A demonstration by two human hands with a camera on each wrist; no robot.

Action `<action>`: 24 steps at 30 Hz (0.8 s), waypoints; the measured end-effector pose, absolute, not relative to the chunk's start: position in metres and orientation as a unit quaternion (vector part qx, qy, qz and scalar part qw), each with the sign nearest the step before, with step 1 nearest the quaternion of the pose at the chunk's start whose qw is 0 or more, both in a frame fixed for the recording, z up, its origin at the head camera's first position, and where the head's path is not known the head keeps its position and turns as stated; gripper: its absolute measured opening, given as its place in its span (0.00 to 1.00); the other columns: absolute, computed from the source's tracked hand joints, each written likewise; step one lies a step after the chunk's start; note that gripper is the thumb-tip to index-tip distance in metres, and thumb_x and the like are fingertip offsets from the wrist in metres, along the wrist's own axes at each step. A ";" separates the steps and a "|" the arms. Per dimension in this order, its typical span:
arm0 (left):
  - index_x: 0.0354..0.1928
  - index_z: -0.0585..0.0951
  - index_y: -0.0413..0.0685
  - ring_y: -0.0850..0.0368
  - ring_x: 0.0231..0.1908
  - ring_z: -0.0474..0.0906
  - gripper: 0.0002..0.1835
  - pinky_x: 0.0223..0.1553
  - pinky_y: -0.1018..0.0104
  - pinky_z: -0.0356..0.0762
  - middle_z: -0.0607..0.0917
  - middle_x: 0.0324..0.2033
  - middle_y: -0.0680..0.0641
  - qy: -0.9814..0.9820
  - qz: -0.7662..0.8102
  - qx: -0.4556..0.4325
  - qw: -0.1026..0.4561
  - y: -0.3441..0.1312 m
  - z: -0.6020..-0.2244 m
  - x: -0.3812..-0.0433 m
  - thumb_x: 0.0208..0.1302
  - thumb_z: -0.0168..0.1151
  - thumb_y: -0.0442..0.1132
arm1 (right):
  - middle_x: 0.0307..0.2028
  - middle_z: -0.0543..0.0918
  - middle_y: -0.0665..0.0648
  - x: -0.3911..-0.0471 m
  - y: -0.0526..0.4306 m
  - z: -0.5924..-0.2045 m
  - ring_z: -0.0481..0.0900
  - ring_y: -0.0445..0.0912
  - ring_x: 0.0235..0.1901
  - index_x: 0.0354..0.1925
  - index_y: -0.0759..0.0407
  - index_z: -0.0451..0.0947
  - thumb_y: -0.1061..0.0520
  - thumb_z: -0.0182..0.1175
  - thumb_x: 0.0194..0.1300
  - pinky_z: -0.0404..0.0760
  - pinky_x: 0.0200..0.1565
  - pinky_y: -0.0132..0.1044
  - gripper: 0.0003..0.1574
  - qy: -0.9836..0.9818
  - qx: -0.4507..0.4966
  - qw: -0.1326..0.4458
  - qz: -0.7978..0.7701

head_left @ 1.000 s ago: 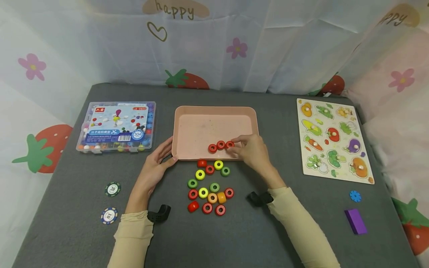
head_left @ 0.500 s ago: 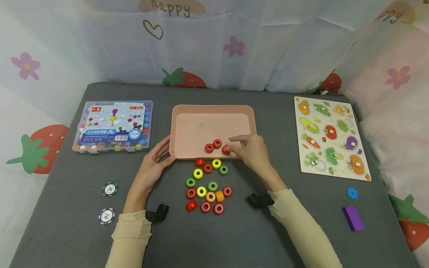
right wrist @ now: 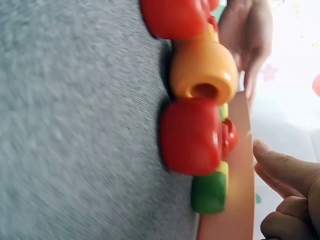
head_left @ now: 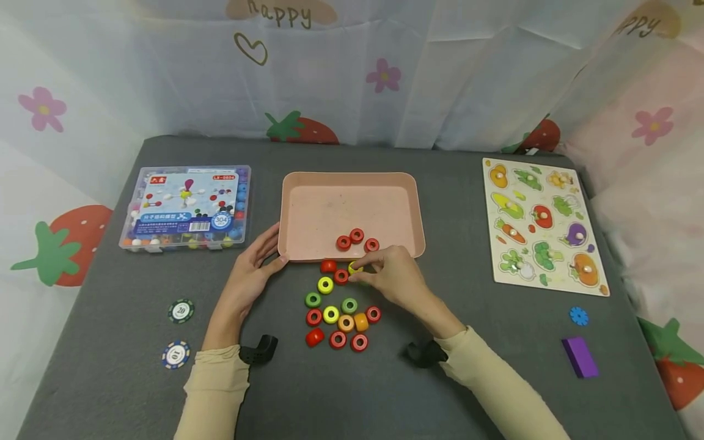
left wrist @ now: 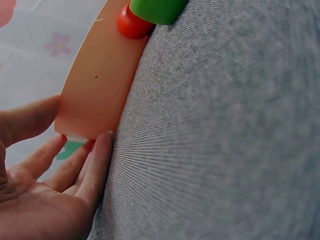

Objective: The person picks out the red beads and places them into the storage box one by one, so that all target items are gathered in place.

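My right hand (head_left: 393,276) hovers just outside the near wall of the pink tray (head_left: 352,205), thumb and forefinger apart at the yellow bead (head_left: 352,268); I see nothing gripped. My left hand (head_left: 247,274) is loosely spread, its nearly straight fingers touching the tray's left side and its thumb at the near corner.

The yellow bead sits close to a red bead (head_left: 341,277) and a green bead (right wrist: 209,192), so if my fingertips come down wide, I could push those 2 and set them rolling. The beads look smooth and rounded; catching only an edge might let the yellow bead slip. If my left hand eased off, a knock on the wall could slide the tray and shift the 3 red rings (head_left: 356,235) lying loose inside.

Only my head view shows those 3; from my wrists, the tray's outer wall hides them. My right wrist view shows the green bead plainly, which my hand mostly covers from above, and that my fingertips are clear of the beads.
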State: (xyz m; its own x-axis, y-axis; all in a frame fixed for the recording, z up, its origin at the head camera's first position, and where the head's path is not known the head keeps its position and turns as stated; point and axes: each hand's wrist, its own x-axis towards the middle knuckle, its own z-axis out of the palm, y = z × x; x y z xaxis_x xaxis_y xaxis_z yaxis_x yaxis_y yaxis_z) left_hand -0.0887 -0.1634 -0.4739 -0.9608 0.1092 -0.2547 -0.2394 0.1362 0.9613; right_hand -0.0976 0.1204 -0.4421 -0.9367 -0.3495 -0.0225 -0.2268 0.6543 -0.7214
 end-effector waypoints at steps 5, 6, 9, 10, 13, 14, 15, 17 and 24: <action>0.78 0.60 0.63 0.54 0.74 0.59 0.35 0.72 0.46 0.55 0.68 0.73 0.53 0.741 0.656 -0.042 0.136 -0.163 -0.474 -0.089 0.73 0.60 0.39 | 0.11 0.63 0.46 -0.097 0.114 -0.450 0.58 0.39 0.14 0.38 0.51 0.92 0.47 0.79 0.51 0.52 0.20 0.31 0.16 0.910 -0.164 0.096 -0.369; 0.78 0.60 0.63 0.54 0.74 0.59 0.35 0.72 0.46 0.55 0.68 0.73 0.53 0.740 0.657 -0.042 0.136 -0.163 -0.474 -0.089 0.73 0.60 0.39 | 0.10 0.63 0.45 -0.097 0.113 -0.451 0.58 0.39 0.14 0.38 0.50 0.91 0.47 0.79 0.51 0.52 0.20 0.31 0.16 0.912 -0.165 0.098 -0.363; 0.78 0.59 0.62 0.54 0.74 0.59 0.35 0.72 0.46 0.55 0.68 0.73 0.53 0.741 0.656 -0.043 0.137 -0.164 -0.474 -0.089 0.73 0.59 0.39 | 0.11 0.62 0.44 -0.097 0.109 -0.455 0.58 0.38 0.14 0.41 0.49 0.91 0.45 0.78 0.52 0.53 0.20 0.32 0.17 0.917 -0.173 0.103 -0.345; 0.78 0.59 0.62 0.54 0.74 0.59 0.35 0.72 0.46 0.55 0.68 0.73 0.53 0.741 0.656 -0.044 0.137 -0.164 -0.474 -0.089 0.73 0.59 0.38 | 0.11 0.62 0.44 -0.097 0.107 -0.456 0.58 0.38 0.14 0.42 0.49 0.91 0.45 0.78 0.53 0.53 0.20 0.32 0.18 0.918 -0.174 0.106 -0.339; 0.78 0.59 0.62 0.54 0.74 0.58 0.35 0.72 0.46 0.55 0.67 0.73 0.53 0.742 0.655 -0.042 0.137 -0.163 -0.474 -0.090 0.73 0.59 0.39 | 0.12 0.61 0.44 -0.097 0.104 -0.458 0.57 0.38 0.15 0.45 0.49 0.90 0.46 0.77 0.54 0.53 0.21 0.32 0.20 0.923 -0.175 0.113 -0.324; 0.78 0.59 0.62 0.54 0.74 0.58 0.35 0.72 0.45 0.55 0.67 0.73 0.53 0.742 0.655 -0.042 0.136 -0.163 -0.474 -0.090 0.73 0.59 0.39 | 0.12 0.61 0.44 -0.097 0.104 -0.458 0.57 0.38 0.16 0.46 0.49 0.90 0.46 0.77 0.54 0.53 0.21 0.33 0.20 0.924 -0.175 0.114 -0.321; 0.78 0.59 0.62 0.54 0.74 0.58 0.35 0.72 0.45 0.55 0.67 0.73 0.53 0.742 0.655 -0.041 0.136 -0.163 -0.474 -0.090 0.73 0.59 0.39 | 0.13 0.61 0.44 -0.097 0.103 -0.458 0.57 0.38 0.16 0.46 0.49 0.90 0.46 0.77 0.54 0.53 0.21 0.33 0.20 0.925 -0.174 0.115 -0.318; 0.78 0.60 0.62 0.54 0.74 0.58 0.35 0.72 0.45 0.56 0.67 0.73 0.53 0.742 0.656 -0.039 0.135 -0.163 -0.474 -0.090 0.73 0.60 0.39 | 0.13 0.61 0.44 -0.097 0.103 -0.458 0.57 0.38 0.16 0.45 0.49 0.90 0.45 0.77 0.54 0.53 0.21 0.33 0.20 0.926 -0.174 0.112 -0.315; 0.78 0.60 0.61 0.54 0.74 0.59 0.35 0.72 0.47 0.56 0.68 0.73 0.52 0.740 0.659 -0.041 0.131 -0.164 -0.475 -0.089 0.72 0.60 0.38 | 0.12 0.61 0.47 -0.103 0.110 -0.439 0.57 0.40 0.15 0.42 0.51 0.90 0.48 0.79 0.51 0.54 0.21 0.33 0.19 0.901 -0.158 0.105 -0.389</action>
State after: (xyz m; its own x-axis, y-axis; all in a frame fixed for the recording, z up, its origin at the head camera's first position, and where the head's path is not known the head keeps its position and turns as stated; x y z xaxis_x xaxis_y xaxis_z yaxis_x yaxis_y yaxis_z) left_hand -0.0893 -0.1636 -0.4753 -0.9624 0.1115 -0.2479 -0.2334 0.1280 0.9639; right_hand -0.1034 0.1100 -0.4393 -0.9278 -0.3671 -0.0667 -0.2031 0.6469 -0.7351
